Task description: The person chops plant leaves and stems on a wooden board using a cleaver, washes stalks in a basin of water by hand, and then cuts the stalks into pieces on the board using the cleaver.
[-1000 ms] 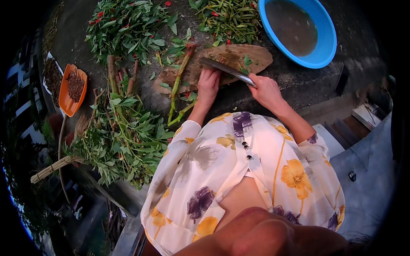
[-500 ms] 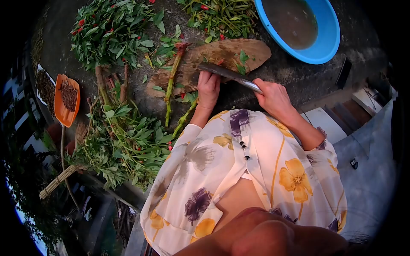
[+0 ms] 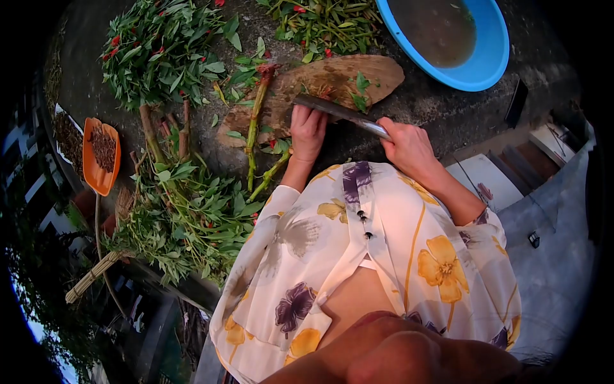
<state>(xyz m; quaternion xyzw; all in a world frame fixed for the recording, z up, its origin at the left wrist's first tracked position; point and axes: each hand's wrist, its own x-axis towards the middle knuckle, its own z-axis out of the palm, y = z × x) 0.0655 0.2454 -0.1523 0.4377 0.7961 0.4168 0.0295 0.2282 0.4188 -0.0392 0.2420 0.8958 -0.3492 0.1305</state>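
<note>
My right hand (image 3: pixel 407 144) grips the handle end of a knife (image 3: pixel 344 114) with a dark, broad blade. The blade lies across the wooden board (image 3: pixel 377 73), its far end at the fingertips of my left hand (image 3: pixel 308 133). My left fingers are curled closed at the board's near edge. A thick green stem (image 3: pixel 270 176) runs up into the left hand, its upper end hidden there. Beside it, another green stem (image 3: pixel 256 121) with a reddish root end leans over the board's left part. Green leaves (image 3: pixel 361 89) and reddish scraps lie on the board.
A blue basin (image 3: pixel 470 80) of murky water stands at upper right. Leafy plants with red flowers lie in a heap (image 3: pixel 153 57) at upper left, a bundle (image 3: pixel 198 205) below and a pile (image 3: pixel 326 29) behind the board. An orange scoop (image 3: pixel 102 173) and a broom (image 3: pixel 96 275) are leftmost.
The view has shifted slightly. The lower end of the green stem by my left hand has swung a little to the left. Both hands and the knife keep nearly the same pose.
</note>
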